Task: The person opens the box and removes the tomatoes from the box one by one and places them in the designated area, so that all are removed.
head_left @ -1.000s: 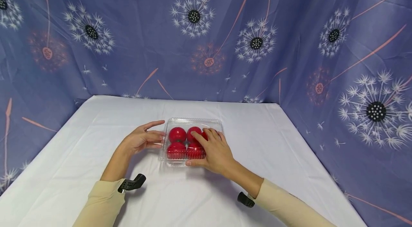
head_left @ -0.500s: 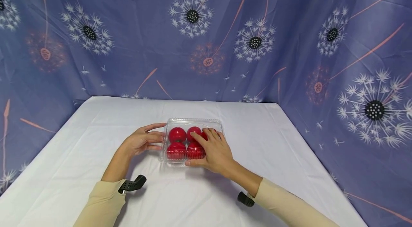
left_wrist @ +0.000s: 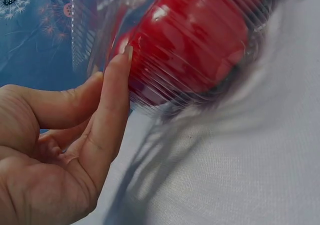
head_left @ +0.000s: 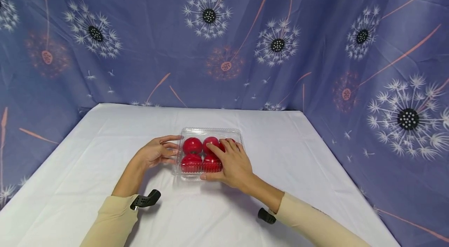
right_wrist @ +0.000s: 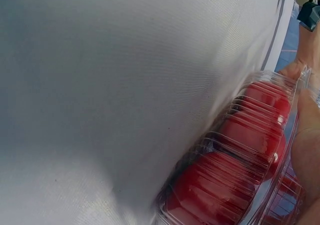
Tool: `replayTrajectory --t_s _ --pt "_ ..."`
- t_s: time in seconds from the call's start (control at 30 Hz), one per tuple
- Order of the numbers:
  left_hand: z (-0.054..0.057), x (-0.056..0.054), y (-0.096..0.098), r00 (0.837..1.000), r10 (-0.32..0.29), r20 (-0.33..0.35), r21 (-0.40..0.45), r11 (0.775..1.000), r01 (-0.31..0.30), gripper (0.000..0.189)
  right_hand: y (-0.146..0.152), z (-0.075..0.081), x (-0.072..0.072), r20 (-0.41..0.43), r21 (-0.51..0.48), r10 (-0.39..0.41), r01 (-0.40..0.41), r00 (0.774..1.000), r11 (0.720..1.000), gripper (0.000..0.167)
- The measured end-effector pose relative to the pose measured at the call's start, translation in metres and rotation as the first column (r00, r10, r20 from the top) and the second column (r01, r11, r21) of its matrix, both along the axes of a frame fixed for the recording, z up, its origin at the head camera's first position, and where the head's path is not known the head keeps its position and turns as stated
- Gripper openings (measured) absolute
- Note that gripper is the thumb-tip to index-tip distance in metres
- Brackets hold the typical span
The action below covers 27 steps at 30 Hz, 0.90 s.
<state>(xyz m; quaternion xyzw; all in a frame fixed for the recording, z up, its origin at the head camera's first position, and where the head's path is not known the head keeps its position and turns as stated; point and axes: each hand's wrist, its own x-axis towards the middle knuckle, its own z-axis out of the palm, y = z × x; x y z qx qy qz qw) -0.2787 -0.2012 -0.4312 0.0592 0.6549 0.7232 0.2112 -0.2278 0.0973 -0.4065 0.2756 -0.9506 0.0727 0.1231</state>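
A clear plastic box [head_left: 229, 134] with ribbed walls holds several glossy red round fruits [head_left: 192, 145], whose kind I cannot tell. My right hand [head_left: 235, 167] grips the box at its right part, fingers spread over the top and thumb at the near side. Its thumb [right_wrist: 306, 145] lies along the box's rim in the right wrist view. My left hand [head_left: 153, 152] touches the left edge with nearly straight fingers. One fingertip rests against the ribbed wall [left_wrist: 150, 92] in the left wrist view. Whether the lid is latched cannot be told.
A white cloth [head_left: 277, 149] covers the table under the box. Behind and at both sides hangs a blue curtain [head_left: 158, 36] with dandelion prints. Each wrist carries a black camera mount [head_left: 145, 200].
The left fingers have come slightly closer to the box's left edge. The right hand and the box keep nearly the same place; the head view has shifted a little.
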Motion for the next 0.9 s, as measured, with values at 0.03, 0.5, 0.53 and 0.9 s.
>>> replayTrajectory --t_s 0.03,0.5,0.53,0.9 --pt "0.0 0.0 0.0 1.0 0.004 0.009 0.014 1.0 -0.004 0.067 0.0 0.0 0.0 0.001 0.0 0.001 -0.001 1.0 1.0 0.096" --pt "-0.012 -0.001 -0.004 0.995 -0.014 0.097 0.3 0.954 -0.016 0.048 0.002 -0.004 -0.001 -0.028 -0.009 0.006 -0.006 1.0 1.0 0.095" --pt "-0.013 -0.001 -0.005 0.994 -0.02 0.104 0.326 0.945 -0.015 0.047 0.002 -0.004 -0.001 -0.034 -0.01 0.008 -0.009 0.999 1.0 0.095" --pt "-0.012 0.0 -0.003 0.992 0.014 0.128 0.315 0.947 -0.054 0.042 -0.003 -0.001 0.001 0.009 0.007 -0.021 0.02 1.0 1.0 0.103"
